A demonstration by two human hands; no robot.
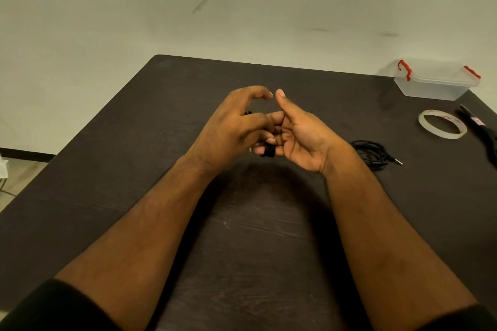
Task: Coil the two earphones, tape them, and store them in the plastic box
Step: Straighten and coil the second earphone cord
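Both hands meet above the middle of the dark table [161,196]. A black earphone cable [269,152] is wound in a tight coil around the fingers of my right hand [301,134], whose palm faces up with the thumb raised. My left hand [236,126] reaches over it, and its fingers pinch the cable at the coil; a bit of black cable shows behind its knuckles. The second black earphone [373,154] lies in a loose bundle on the table right of my right wrist, its jack plug pointing right. The clear plastic box [435,86] with red latches stands closed at the far right corner.
A roll of clear tape [442,124] lies flat near the right edge, in front of the box. Black scissors [481,129] lie beside the tape at the very right edge. A pale wall stands behind the table.
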